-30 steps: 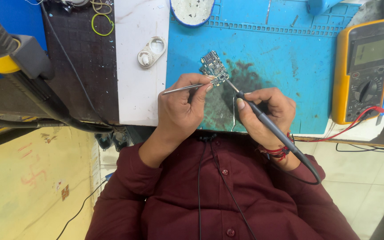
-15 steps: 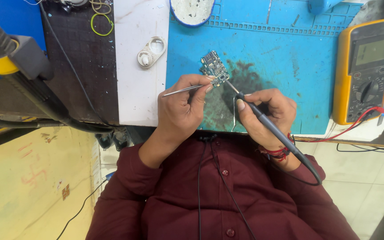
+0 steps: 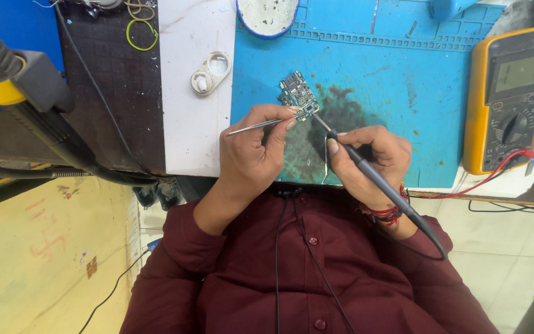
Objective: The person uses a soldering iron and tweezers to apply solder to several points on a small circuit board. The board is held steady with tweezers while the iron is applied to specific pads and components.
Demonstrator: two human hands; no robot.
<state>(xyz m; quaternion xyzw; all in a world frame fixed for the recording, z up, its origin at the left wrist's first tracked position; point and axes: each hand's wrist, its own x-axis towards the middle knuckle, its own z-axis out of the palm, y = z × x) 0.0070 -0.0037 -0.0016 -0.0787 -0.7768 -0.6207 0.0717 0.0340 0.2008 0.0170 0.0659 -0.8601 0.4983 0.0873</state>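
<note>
Partly hidden circuit board [image 3: 298,94]; tweezers [image 3: 256,127] left, soldering iron [image 3: 366,172] right.

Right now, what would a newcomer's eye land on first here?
The small circuit board on the blue mat, mid-bench, where both tools meet. The left hand pins its edge with tweezers, while the right hand brings a soldering iron tip to it. A yellow multimeter sits at the far right.

Blue mat [image 3: 403,80] under circuit board [image 3: 298,96]
</note>
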